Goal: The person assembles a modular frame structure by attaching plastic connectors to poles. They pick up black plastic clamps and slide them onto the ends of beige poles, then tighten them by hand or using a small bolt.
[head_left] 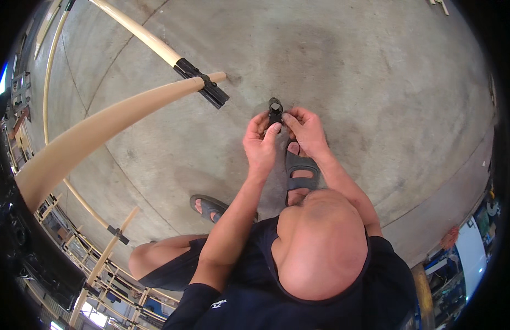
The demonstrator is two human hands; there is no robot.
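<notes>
A small black metal pipe joint point(275, 108) with a rounded, open-looking upper end is held over the concrete floor, in front of my feet. My left hand point(260, 147) grips its lower part, thumb along the near side and fingers curled behind. From the other side, my right hand point(310, 133) is closed with thumb and fingertips pinched against the joint's edge. Whether a small bolt or nut is between those fingertips is too small to make out.
To my left stands a frame of beige pipes point(109, 113) linked by black joints point(203, 82). More pipe racks point(104, 280) fill the lower left. My sandals point(303, 168) rest on the concrete floor point(387, 104). Cluttered items and a pale panel point(470, 250) lie at the right edge.
</notes>
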